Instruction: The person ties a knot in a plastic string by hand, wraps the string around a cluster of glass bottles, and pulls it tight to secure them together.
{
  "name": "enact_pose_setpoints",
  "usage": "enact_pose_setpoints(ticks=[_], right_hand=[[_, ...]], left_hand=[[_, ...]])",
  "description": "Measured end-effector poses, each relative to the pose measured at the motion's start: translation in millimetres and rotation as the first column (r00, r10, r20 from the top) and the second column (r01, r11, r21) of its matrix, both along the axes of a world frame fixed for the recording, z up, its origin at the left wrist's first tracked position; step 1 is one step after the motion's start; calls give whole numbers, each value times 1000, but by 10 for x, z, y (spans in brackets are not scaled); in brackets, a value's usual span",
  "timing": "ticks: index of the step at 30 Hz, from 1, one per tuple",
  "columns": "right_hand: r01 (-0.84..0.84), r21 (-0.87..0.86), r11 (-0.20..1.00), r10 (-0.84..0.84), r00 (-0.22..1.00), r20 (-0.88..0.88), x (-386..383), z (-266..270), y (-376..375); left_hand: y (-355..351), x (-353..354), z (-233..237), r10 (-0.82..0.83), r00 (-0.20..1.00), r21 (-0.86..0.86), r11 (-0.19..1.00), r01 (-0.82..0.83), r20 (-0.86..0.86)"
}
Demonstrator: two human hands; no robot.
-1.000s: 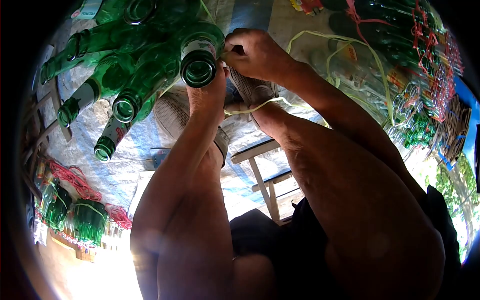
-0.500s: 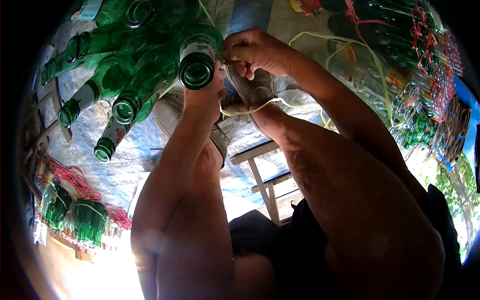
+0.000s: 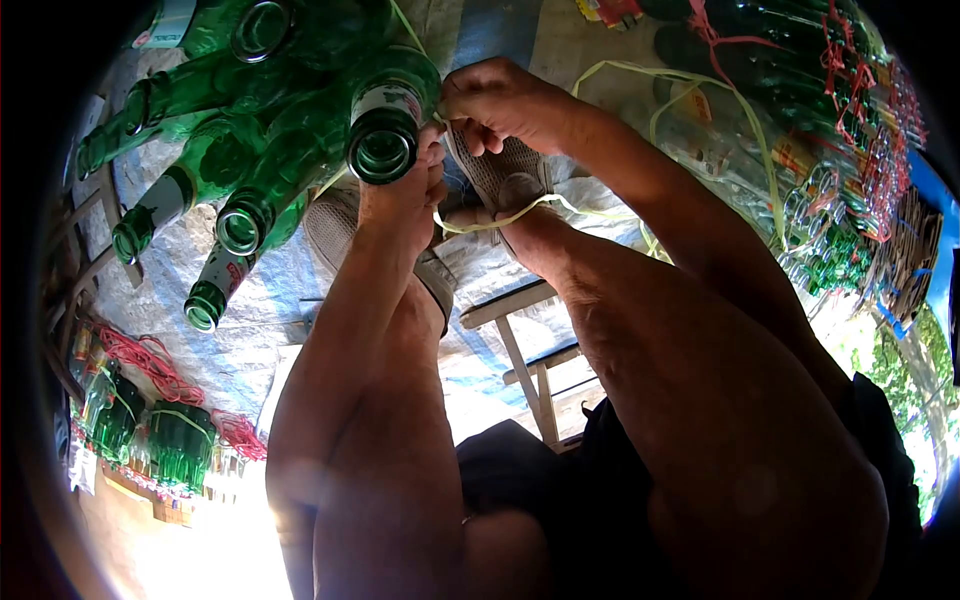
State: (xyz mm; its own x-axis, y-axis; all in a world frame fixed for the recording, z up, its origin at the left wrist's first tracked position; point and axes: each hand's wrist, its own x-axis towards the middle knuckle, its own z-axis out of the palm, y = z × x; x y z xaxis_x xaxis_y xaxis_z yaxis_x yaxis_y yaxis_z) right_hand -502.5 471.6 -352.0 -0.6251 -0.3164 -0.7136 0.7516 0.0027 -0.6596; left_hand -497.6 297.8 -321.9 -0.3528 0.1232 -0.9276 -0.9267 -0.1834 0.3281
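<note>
A cluster of green glass bottles [image 3: 290,150] lies with necks toward me, a pale yellow plastic twine [image 3: 410,28] running around it. My left hand [image 3: 405,190] is closed on the twine beside the nearest bottle [image 3: 388,105], its fingers partly hidden behind the bottle's neck. Close by, my right hand [image 3: 505,105] pinches the twine against the bottle's right side, thumb and forefinger pressed together. A loose length of twine [image 3: 510,215] trails from between the hands across my ankle to the right.
My shoes [image 3: 335,220] stand on a blue and white tarp [image 3: 255,310] below the hands. More bottles bound with red string [image 3: 840,90] lie at the right. At the lower left are tied green bottles [image 3: 180,445] and red string [image 3: 150,360]. A wooden stool frame [image 3: 520,360] lies between my legs.
The bottle cluster has shifted slightly left in view, and my hands have moved a little left with it. Both hands keep their closed grip at the bottle's side.
</note>
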Motion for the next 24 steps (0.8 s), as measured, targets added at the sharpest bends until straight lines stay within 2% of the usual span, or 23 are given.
enact_pose_setpoints(ticks=[2, 5, 10, 13, 19, 24], right_hand=[[53, 10, 999, -53, 998, 33, 33, 3, -59], [82, 122, 989, -90, 994, 59, 34, 61, -162], [121, 155, 980, -123, 992, 1, 37, 79, -243], [141, 194, 971, -143, 990, -3, 7, 136, -271], [209, 261, 943, -197, 978, -71, -10, 44, -331], [225, 284, 932, -201, 973, -110, -6, -1, -316]], left_hand=[[-13, 26, -27, 14, 1000, 14, 1000, -13, -6], [-60, 40, -71, 7, 1000, 33, 999, -7, -21], [-150, 36, -139, 47, 999, 89, 995, -47, -2], [-183, 48, -100, 41, 999, 34, 999, -41, -24], [-250, 66, -129, 57, 998, 65, 996, -54, -36], [-239, 50, -88, -3, 999, 31, 1000, 4, -41]])
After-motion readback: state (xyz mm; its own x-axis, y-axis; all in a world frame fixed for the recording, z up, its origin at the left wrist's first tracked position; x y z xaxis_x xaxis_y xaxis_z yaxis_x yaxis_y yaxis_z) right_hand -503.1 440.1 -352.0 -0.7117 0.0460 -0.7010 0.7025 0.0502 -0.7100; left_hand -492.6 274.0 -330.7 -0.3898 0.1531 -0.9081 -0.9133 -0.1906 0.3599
